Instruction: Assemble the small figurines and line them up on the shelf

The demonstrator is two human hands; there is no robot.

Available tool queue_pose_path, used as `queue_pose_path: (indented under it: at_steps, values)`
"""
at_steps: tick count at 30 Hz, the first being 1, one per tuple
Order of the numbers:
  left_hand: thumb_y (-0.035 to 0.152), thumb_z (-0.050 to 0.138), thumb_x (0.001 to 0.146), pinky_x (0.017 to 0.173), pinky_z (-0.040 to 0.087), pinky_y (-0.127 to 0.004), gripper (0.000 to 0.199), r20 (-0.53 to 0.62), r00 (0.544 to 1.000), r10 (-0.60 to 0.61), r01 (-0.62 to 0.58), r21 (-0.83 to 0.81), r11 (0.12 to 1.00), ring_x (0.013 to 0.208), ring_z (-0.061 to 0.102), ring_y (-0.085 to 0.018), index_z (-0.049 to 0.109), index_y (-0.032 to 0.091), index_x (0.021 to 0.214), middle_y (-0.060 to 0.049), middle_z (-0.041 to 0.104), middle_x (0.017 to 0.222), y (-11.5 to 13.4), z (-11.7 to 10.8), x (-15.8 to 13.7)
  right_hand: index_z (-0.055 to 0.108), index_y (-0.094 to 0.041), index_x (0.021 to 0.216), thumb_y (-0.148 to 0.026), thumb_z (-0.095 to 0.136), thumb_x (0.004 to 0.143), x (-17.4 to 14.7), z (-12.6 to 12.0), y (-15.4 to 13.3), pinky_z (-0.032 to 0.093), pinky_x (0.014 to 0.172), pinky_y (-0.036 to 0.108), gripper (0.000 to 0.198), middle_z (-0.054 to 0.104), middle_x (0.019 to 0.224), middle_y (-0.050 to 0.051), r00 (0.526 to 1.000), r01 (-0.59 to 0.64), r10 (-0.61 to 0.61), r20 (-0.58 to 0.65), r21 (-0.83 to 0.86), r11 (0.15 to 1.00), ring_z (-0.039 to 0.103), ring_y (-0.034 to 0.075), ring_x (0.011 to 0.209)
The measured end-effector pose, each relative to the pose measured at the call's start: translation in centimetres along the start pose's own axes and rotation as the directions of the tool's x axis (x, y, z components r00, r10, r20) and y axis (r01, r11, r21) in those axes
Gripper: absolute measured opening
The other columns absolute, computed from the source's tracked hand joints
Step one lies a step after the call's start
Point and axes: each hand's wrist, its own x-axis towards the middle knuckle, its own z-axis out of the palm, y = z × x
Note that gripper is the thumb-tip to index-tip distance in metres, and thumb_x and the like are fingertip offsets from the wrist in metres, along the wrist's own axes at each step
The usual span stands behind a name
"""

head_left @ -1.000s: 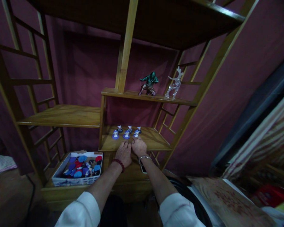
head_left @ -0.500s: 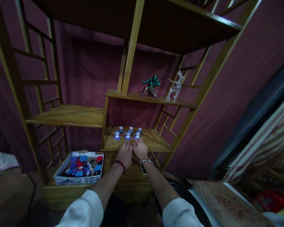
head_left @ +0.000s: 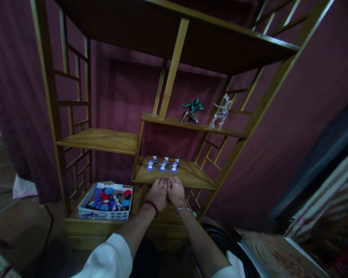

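My left hand [head_left: 159, 192], with a dark red bead bracelet at the wrist, and my right hand [head_left: 176, 190], with a silver bangle, meet just in front of the lower right shelf [head_left: 188, 178]. Their fingers are closed and touch each other; the undersides are hidden, so anything held there does not show. Beyond the fingertips, apart from them, a row of three small figurines on purple bases [head_left: 162, 166] stands upright on the shelf. Behind them stand three small figurines on black bases [head_left: 166, 160].
To the left, an open box [head_left: 85, 213] holds blue, red and purple discs and small figure parts. A green and bronze crouching figure [head_left: 193, 112] and a clear deer figurine [head_left: 221, 114] stand one shelf higher. Wooden uprights [head_left: 174, 69] frame the compartments.
My hands have drawn back slightly from the front figurines, and my right hand has come against my left. The figurines keep their places. My view has turned a little to the left.
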Motion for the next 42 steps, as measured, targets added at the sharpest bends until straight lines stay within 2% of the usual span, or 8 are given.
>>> queue_pose_path:
  at_steps: [7,14,21,25,30,38,42]
  values:
    - [0.008,0.037,0.068,0.106,0.019,-0.036,0.056,-0.031,0.999,-0.012,0.010,-0.034,0.999,0.127,0.018,-0.021,0.034,0.000,0.124,-0.016,0.034,0.133,0.0,-0.3,-2.2,0.058,-0.017,0.103,-0.016,0.032,0.081,-2.8,0.2,-1.8,0.041,0.078,0.025,0.034,0.056,0.093,0.008,0.999,-0.022,0.027,-0.026,0.153,0.988,0.052,0.015,0.084]
    - [0.009,0.035,0.073,0.104,0.025,-0.032,0.050,-0.043,0.999,-0.006,0.004,-0.043,0.999,0.130,0.008,-0.017,0.034,0.004,0.123,-0.015,0.027,0.137,-0.6,-0.6,-4.6,0.049,-0.017,0.116,-0.013,0.037,0.075,-5.6,1.2,-3.6,0.043,0.076,0.026,0.042,0.053,0.096,0.008,0.998,-0.046,0.054,-0.015,0.332,0.942,0.053,0.015,0.083]
    - [0.006,0.033,0.074,0.102,0.028,-0.032,0.049,0.017,0.989,-0.145,0.145,0.018,0.989,0.128,0.018,-0.019,0.034,0.002,0.123,-0.015,0.035,0.132,-1.8,0.4,-7.1,0.057,-0.016,0.105,-0.013,0.035,0.077,-7.6,3.0,-5.0,0.043,0.077,0.025,0.036,0.055,0.095,0.008,0.996,-0.072,0.046,0.083,0.359,0.931,0.055,0.015,0.085]
    - [0.005,0.029,0.076,0.100,0.029,-0.031,0.045,0.098,0.968,-0.233,0.227,0.067,0.972,0.123,0.028,-0.020,0.037,0.001,0.120,-0.017,0.039,0.128,-3.2,0.8,-8.0,0.060,-0.018,0.101,-0.011,0.036,0.076,-8.1,4.5,-5.9,0.044,0.077,0.024,0.034,0.057,0.095,0.006,0.985,-0.103,0.044,0.169,0.359,0.928,0.056,0.014,0.085]
    - [0.003,0.029,0.076,0.093,0.036,-0.031,0.040,0.149,0.939,-0.309,0.297,0.096,0.950,0.109,0.046,-0.019,0.044,0.004,0.114,-0.017,0.050,0.114,-5.4,0.8,-8.8,0.061,-0.017,0.100,-0.008,0.039,0.075,-8.1,6.8,-7.1,0.044,0.079,0.023,0.035,0.061,0.096,0.007,0.964,-0.119,0.028,0.265,0.334,0.935,0.057,0.014,0.087]
    - [0.000,0.032,0.073,0.083,0.041,-0.026,0.038,0.227,0.876,-0.425,0.404,0.136,0.905,0.099,0.052,-0.017,0.050,0.004,0.106,-0.017,0.054,0.109,-9.5,1.5,-10.2,0.061,-0.020,0.100,-0.007,0.042,0.075,-7.9,10.5,-9.1,0.043,0.077,0.019,0.034,0.063,0.099,0.005,0.898,-0.085,-0.037,0.439,0.255,0.963,0.059,0.013,0.087]
    - [-0.001,0.031,0.071,0.093,0.034,-0.027,0.041,0.239,0.864,-0.444,0.415,0.161,0.895,0.108,0.046,-0.018,0.052,0.002,0.107,-0.017,0.053,0.111,-11.6,2.2,-11.1,0.060,-0.023,0.102,-0.011,0.041,0.077,-8.0,12.5,-9.7,0.043,0.075,0.018,0.033,0.064,0.098,0.003,0.855,-0.058,-0.079,0.513,0.246,0.967,0.059,0.012,0.088]
